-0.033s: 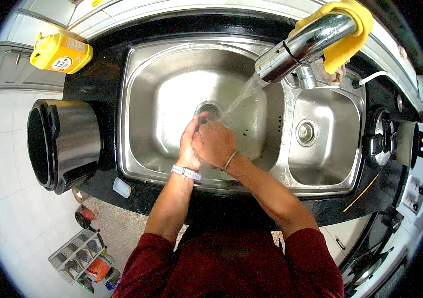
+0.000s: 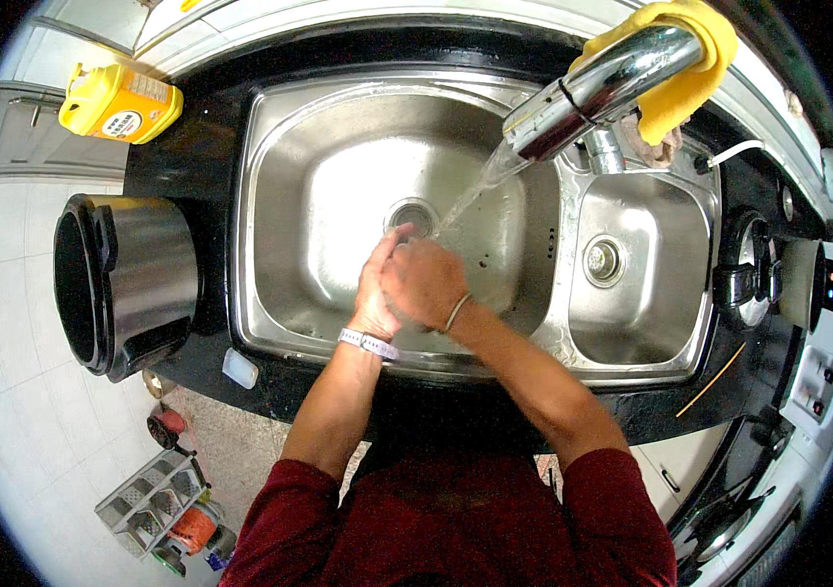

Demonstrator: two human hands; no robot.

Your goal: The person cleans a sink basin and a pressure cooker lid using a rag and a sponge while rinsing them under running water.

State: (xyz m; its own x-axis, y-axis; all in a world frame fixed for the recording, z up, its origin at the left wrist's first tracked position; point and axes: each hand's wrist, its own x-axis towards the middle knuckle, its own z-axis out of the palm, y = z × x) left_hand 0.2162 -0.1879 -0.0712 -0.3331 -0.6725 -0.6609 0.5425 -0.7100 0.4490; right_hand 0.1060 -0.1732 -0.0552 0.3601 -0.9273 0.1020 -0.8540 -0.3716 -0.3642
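My two hands are pressed together over the large sink basin (image 2: 284, 235), just in front of its drain (image 2: 411, 217). My left hand (image 2: 373, 293), with a pale band at the wrist, has its visible fingers stretched out along the other hand. My right hand (image 2: 423, 284), with a thin bracelet, is curled over the left palm; its fingertips are hidden and slightly blurred. Whether anything lies between the palms cannot be seen. From the chrome faucet (image 2: 558, 117), a stream of water (image 2: 470, 196) slants down beside my right knuckles.
A smaller basin (image 2: 656, 313) adjoins on the right. The yellow cloth (image 2: 710, 64) drapes over the faucet. To the left stand a yellow jug (image 2: 118, 103) and a steel cooker body (image 2: 147, 279). A chopstick-like stick (image 2: 712, 380) and a dark lid (image 2: 754, 269) lie on the right counter.
My joined hands have shifted very slightly against each other. The water keeps running, and nothing else has visibly moved.
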